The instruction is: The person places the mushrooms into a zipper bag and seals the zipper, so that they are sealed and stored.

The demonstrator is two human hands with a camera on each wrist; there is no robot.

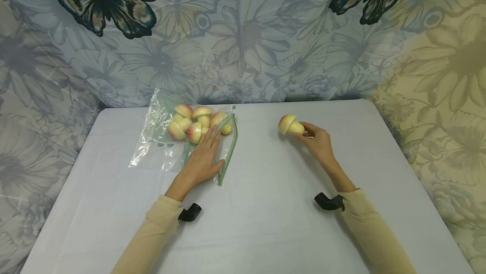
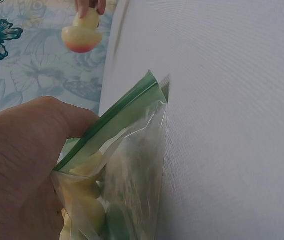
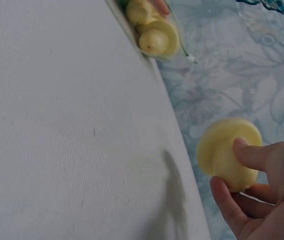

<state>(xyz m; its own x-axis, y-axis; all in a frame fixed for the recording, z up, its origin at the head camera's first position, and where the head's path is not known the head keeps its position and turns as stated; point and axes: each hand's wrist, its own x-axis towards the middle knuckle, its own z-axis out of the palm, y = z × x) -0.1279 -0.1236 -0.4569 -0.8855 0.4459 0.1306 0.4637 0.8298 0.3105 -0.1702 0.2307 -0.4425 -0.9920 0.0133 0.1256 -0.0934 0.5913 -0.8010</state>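
Note:
A clear zip bag [image 1: 155, 139] with a green seal lies on the table's left half, holding several mushroom-shaped pieces [image 1: 184, 110] with pale yellow stems and reddish caps. My left hand [image 1: 203, 155] rests on the bag with straight fingers, beside its seal. In the left wrist view the bag's green zip edge [image 2: 114, 117] rises by the thumb, and the fingertips are hidden. To the right, my right hand [image 1: 318, 143] pinches a yellow and red mushroom [image 1: 287, 125] by its stem, thumb on one side and fingers on the other. The right wrist view shows this mushroom [image 3: 227, 155] with its pale underside.
A white table [image 1: 258, 223] spreads under both hands, with its back edge just behind the bag. Patterned cloth [image 1: 247, 46] with flowers and butterflies hangs behind and at the sides. Small black devices [image 1: 328, 202] sit at both wrists.

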